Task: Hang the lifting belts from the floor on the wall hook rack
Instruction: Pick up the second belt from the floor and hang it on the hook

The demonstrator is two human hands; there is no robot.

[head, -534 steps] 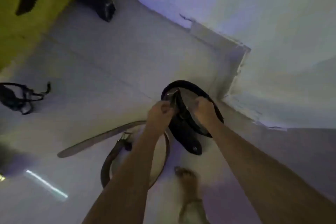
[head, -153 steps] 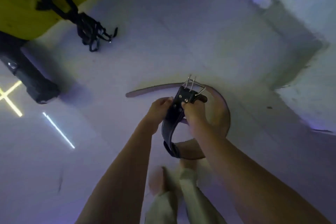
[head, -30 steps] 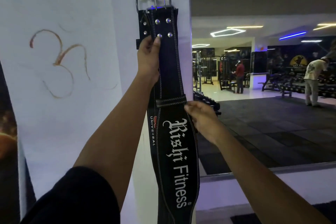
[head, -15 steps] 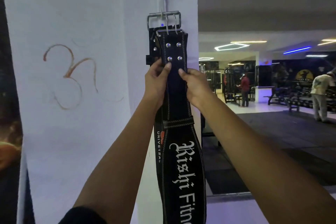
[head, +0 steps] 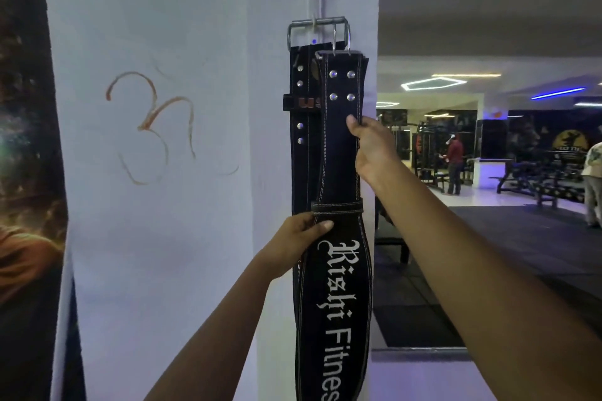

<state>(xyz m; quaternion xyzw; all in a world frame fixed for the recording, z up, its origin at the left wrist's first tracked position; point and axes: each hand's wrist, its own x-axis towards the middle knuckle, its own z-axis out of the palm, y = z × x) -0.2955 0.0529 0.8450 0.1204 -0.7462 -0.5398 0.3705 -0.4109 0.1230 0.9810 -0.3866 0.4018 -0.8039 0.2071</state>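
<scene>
A black lifting belt [head: 335, 270] with white "Rishi Fitness" lettering hangs down the white pillar. Its steel buckle [head: 317, 31] sits over a small hook [head: 314, 23] on the wall rack strip. A second dark belt [head: 301, 140] hangs behind it, mostly hidden. My left hand [head: 299, 238] pinches the front belt's left edge just below its loop. My right hand [head: 366, 146] grips the strap's right edge below the rivets.
The white pillar [head: 163, 172] carries an orange symbol drawn on it. A dark poster [head: 26, 172] borders the left. To the right lies the open gym floor with machines, benches and two people [head: 454, 166] far off.
My left hand has slid down the belt from beside the rivets to the loop. My right hand stays near the upper strap. The view has shifted slightly.
</scene>
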